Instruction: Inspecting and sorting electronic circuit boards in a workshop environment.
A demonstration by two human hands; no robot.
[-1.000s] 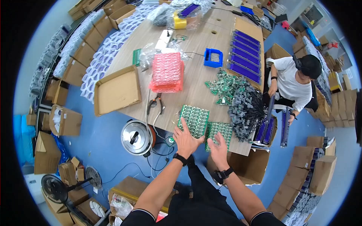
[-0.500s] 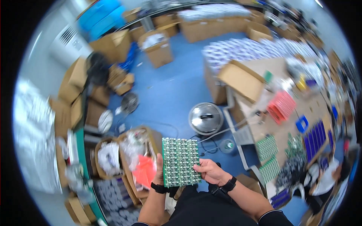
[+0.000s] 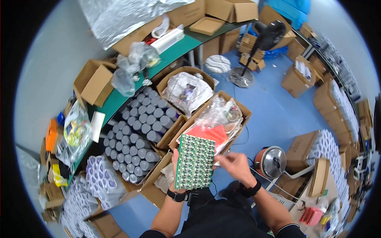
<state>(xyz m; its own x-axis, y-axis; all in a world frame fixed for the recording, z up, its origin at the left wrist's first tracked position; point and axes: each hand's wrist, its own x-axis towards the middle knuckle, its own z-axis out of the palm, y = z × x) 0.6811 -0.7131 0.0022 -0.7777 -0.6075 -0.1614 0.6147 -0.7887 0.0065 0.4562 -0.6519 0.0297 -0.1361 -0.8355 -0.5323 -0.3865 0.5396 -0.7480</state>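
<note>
A panel of green circuit boards (image 3: 195,162), dense with small parts in rows, is held in front of my body, tilted so its face shows. My left hand (image 3: 174,168) is closed on it from the left, the thumb along the left edge and the other fingers mostly hidden beneath. Just off the panel's right edge is my right hand (image 3: 237,168), slightly blurred, with its fingers loosely bent and apart. Nothing shows in it. Whether the panel is one sheet or a stack, I cannot tell.
Beyond the panel stands a carton (image 3: 243,115) with clear plastic and red sheets. Cartons of grey-capped cylinders (image 3: 139,119) fill the left, below a green-topped bench (image 3: 178,49). A lidded pot (image 3: 273,162) sits on the blue floor at right, near a cable and a standing fan (image 3: 274,33).
The view has swung left, bringing the bench and the cylinders in. My right hand has let go of the panel's right edge and moved slightly away; my left hand still holds it.
</note>
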